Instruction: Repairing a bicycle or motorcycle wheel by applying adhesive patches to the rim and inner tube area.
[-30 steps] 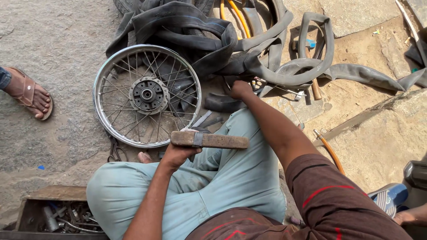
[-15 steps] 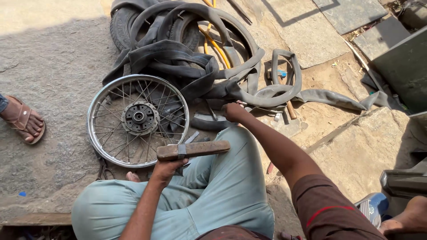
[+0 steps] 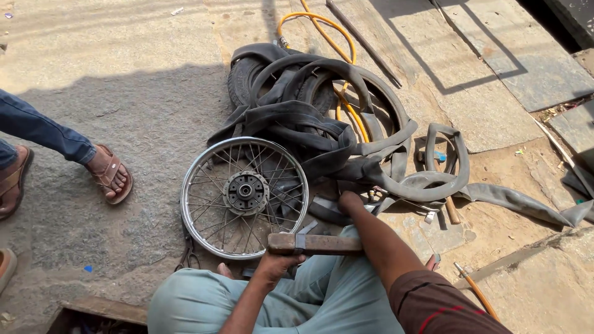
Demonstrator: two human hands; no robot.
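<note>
A spoked wheel (image 3: 244, 196) lies just beyond the hands. Farther out, behind it, a tyre (image 3: 247, 77) and a yellow hose (image 3: 322, 25). Far to their left, a sandalled foot (image 3: 111, 173) on stone ground (image 3: 124, 74).

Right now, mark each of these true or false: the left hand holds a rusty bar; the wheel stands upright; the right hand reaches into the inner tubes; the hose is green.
1. The left hand holds a rusty bar. True.
2. The spoked wheel stands upright. False: it lies flat on the ground.
3. The right hand reaches into the black inner tubes. True.
4. The hose is green. False: it is yellow.
</note>
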